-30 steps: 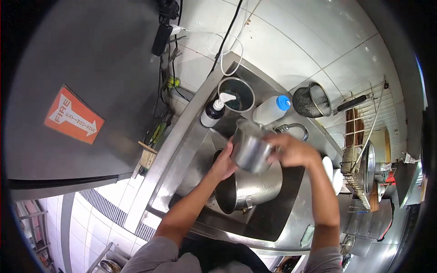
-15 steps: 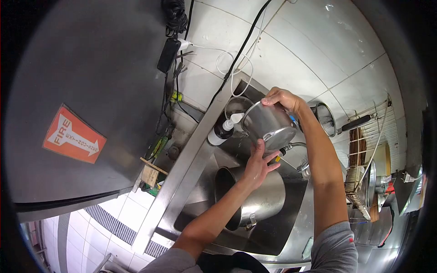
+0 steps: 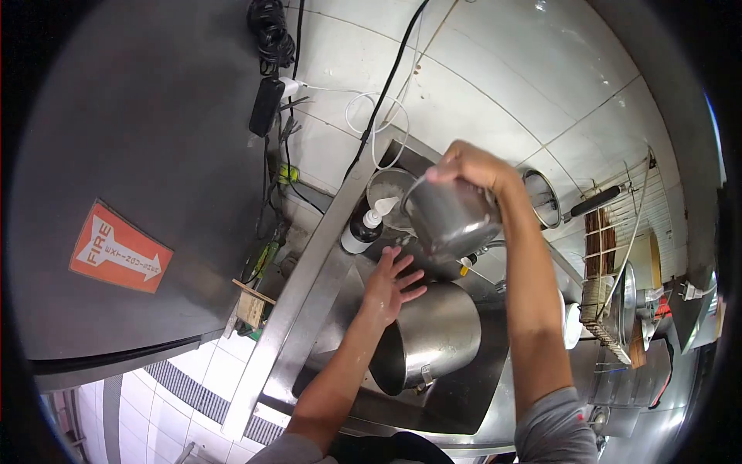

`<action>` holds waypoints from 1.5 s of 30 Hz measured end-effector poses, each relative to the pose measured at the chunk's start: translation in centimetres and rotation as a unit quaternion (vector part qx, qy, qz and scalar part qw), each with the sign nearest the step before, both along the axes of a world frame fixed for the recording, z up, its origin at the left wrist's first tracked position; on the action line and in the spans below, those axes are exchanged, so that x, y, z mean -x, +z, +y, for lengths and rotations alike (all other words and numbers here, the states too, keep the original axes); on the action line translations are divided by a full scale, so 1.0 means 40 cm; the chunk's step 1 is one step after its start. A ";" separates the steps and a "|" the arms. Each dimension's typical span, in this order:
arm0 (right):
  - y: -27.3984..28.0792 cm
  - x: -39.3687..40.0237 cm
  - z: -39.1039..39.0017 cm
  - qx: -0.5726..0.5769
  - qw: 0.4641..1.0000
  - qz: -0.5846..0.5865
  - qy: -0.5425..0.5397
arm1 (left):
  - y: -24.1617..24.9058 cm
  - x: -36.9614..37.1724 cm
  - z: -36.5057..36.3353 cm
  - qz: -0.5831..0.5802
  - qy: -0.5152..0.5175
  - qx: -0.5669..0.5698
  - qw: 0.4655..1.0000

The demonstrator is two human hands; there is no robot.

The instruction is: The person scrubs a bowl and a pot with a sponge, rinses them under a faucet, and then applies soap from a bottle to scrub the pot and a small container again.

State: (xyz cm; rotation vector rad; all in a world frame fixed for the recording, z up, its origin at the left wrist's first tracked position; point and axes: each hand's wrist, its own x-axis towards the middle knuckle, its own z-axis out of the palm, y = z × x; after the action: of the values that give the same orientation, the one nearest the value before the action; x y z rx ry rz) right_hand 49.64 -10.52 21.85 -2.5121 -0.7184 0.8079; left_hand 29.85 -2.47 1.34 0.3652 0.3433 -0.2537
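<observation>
A cylindrical steel pot [image 3: 450,220], blurred by motion, hangs tilted above the back of the sink. My right hand [image 3: 473,166] grips its upper rim, fingers wrapped over the edge. Below and to the left of it, my left hand [image 3: 392,290] has its fingers spread and holds nothing, apart from the pot. In the sink [image 3: 487,379] a larger steel pot [image 3: 437,329] lies on its side, partly behind my left hand. A dark pump bottle [image 3: 360,230] with a white label and nozzle stands on the ledge left of the held pot.
Behind the bottle sits a round container [image 3: 386,184]. A strainer with a black handle [image 3: 599,201] and a wire rack [image 3: 610,263] are on the right. Black cables [image 3: 371,127] run down the tiled wall. A dark cabinet [image 3: 154,139] with a fire extinguisher sign [image 3: 122,246] stands left.
My left hand has let go of the held pot and moved down and left, fingers spreading. My right hand still grips the rim, and the pot has shifted slightly left.
</observation>
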 end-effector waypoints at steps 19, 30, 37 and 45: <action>-0.460 0.343 -0.219 -0.220 0.886 -0.288 -0.288 | -0.153 -0.178 -0.004 -0.001 -0.138 -0.313 0.940; -0.634 0.090 -0.166 -0.265 0.617 -0.412 -0.615 | -0.199 -0.015 0.001 0.018 0.012 -0.488 0.873; -0.436 0.298 -0.224 -0.335 0.822 -0.280 -0.366 | -0.256 0.050 0.026 -0.022 0.096 -0.452 0.887; -0.459 0.591 -0.290 -0.359 0.684 0.426 -0.470 | -0.248 0.101 0.011 -0.086 0.122 -0.550 0.822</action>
State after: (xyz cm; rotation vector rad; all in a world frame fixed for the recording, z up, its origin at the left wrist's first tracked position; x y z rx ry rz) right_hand 26.01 -22.13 3.48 -1.2009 0.5081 0.8756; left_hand 25.82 -2.05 -8.58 1.4738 0.3248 0.2716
